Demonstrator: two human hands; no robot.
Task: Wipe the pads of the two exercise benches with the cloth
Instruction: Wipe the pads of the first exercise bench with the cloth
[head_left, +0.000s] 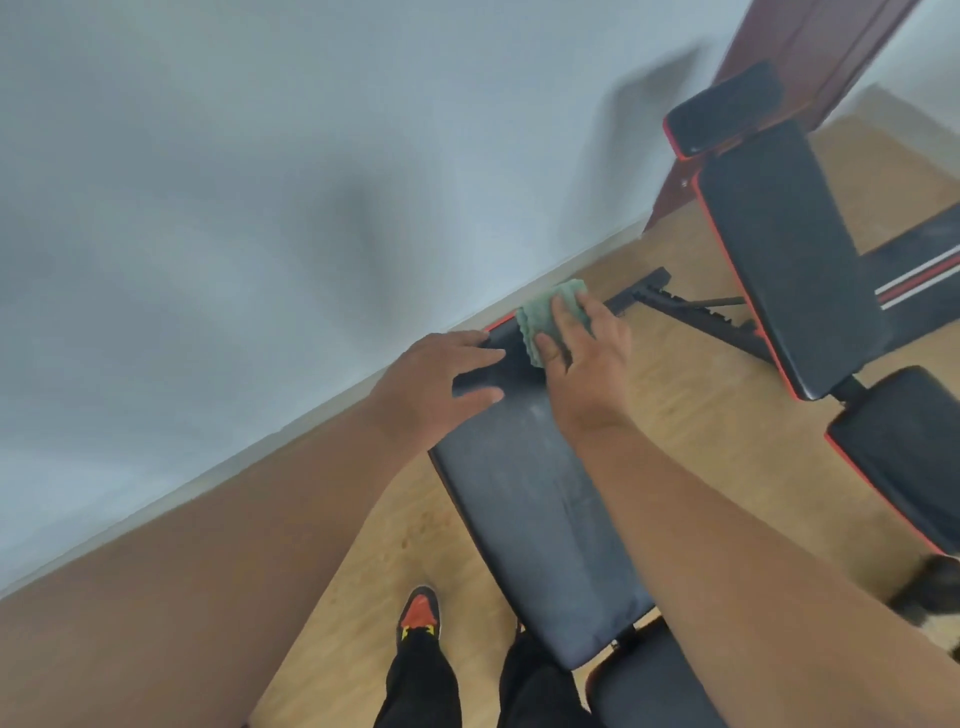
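Green cloth (548, 317) pressed flat under the right hand (587, 358) at the far end of the near bench pad (530, 519), fingers straight on top, nothing clenched. Left hand (436, 384) just beside, fingers spread and relaxed across the pad's head section, grasping nothing. Far edge of that pad hidden by both hands. Second bench (784, 260) well apart to the right, backrest tilted up, seat cut off by the frame edge. Red shoe (418, 613) on wooden floor (691, 374). Whole view slightly blurred.
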